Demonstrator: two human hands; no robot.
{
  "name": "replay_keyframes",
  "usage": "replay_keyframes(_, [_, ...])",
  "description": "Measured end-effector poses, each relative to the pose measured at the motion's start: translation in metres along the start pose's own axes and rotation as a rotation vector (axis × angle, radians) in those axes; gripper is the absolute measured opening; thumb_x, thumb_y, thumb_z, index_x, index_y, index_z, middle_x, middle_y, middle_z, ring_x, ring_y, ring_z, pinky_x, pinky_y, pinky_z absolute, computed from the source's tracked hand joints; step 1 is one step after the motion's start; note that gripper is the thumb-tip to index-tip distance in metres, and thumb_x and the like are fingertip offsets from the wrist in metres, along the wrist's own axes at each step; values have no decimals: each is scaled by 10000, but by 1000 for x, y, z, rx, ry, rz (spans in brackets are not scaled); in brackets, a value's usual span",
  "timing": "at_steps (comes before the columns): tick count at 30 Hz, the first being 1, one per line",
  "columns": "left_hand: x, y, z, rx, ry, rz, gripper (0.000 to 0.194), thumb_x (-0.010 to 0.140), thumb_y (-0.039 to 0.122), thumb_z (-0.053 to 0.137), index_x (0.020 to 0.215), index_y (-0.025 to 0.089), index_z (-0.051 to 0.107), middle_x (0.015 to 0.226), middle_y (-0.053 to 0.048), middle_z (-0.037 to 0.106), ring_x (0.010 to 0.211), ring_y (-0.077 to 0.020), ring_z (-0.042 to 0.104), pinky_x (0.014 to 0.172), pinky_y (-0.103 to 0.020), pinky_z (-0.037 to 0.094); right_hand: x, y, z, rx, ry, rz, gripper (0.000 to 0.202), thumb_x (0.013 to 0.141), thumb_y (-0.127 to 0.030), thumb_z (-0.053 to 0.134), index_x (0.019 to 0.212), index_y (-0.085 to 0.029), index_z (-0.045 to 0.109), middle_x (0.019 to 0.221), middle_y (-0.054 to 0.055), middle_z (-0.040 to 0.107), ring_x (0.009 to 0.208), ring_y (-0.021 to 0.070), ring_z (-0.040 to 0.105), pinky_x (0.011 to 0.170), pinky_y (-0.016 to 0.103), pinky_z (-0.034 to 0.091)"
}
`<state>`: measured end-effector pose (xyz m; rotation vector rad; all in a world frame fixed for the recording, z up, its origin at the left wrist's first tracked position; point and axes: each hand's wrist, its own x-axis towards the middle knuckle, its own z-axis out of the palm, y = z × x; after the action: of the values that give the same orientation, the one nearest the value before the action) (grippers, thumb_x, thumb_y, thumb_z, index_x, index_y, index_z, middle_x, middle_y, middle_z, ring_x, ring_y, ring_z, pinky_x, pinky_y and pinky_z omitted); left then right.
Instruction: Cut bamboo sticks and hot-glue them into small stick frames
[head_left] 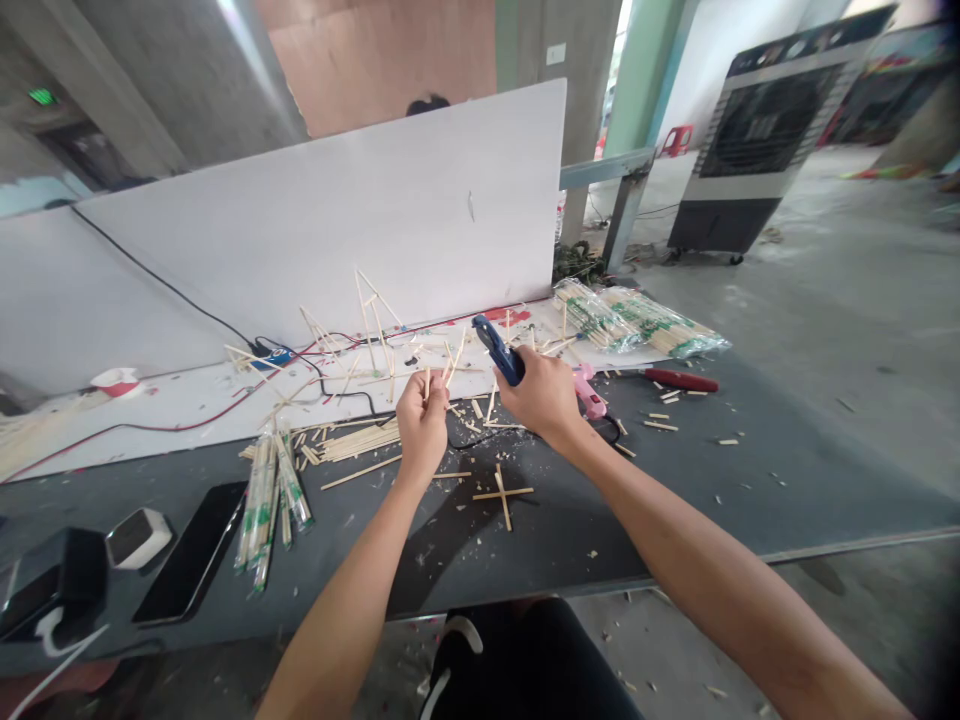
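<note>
My left hand (422, 415) is closed around thin wooden sticks (455, 358), whose ends stick up past the fingers. To its right, my right hand (541, 392) grips a dark blue hand tool (496, 348) that looks like cutters; it points up and left, towards the sticks, and its far end is partly blurred. A pink glue gun (590, 392) lies just beyond my right wrist, half hidden by the hand. Below both hands, a cross of wooden sticks (502, 494) rests on the dark table (570, 545).
Stick frames (375, 320) stand before a white panel (360, 220). Loose sticks (360, 441), wrapped bundles (262, 495), a phone (191, 553) and a white box (139, 538) lie left. Right are packed sticks (660, 322) and a red-handled tool (681, 380). Cables (180, 428) cross the back.
</note>
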<state>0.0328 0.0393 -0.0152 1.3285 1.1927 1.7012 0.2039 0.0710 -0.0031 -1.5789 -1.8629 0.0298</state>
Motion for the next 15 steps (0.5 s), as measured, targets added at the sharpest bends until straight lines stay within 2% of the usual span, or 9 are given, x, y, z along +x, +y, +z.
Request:
replay_keyframes(5, [-3, 3, 3, -39, -80, 66, 290, 905, 480, 635, 854, 202, 570, 637, 39, 401, 490, -83, 292, 451, -221, 229, 2, 3, 2, 190, 33, 1, 259, 849, -384, 571, 968, -164, 639, 836, 98, 700, 716, 226, 612, 641, 302, 368])
replay_keyframes(9, [-1, 4, 3, -117, -106, 30, 309, 897, 516, 634, 882, 212, 577, 618, 51, 339, 471, -84, 245, 434, -237, 171, 2, 4, 7, 371, -78, -9, 258, 874, -389, 546, 962, -168, 644, 813, 71, 699, 714, 208, 617, 656, 294, 395])
replay_keyframes(12, [0, 6, 2, -104, -142, -16, 354, 919, 552, 582, 983, 206, 625, 629, 47, 326, 476, -91, 245, 429, -241, 164, -1, 3, 9, 262, -9, -56, 272, 853, -345, 558, 1024, -152, 642, 878, 99, 698, 788, 233, 618, 705, 314, 404])
replay_keyframes(15, [0, 8, 1, 8, -152, -16, 390, 936, 554, 554, 1043, 191, 647, 624, 44, 347, 470, -91, 277, 426, -236, 185, -5, -1, 8, 154, 56, -135, 288, 822, -288, 561, 1064, -147, 626, 934, 119, 683, 881, 256, 602, 744, 327, 402])
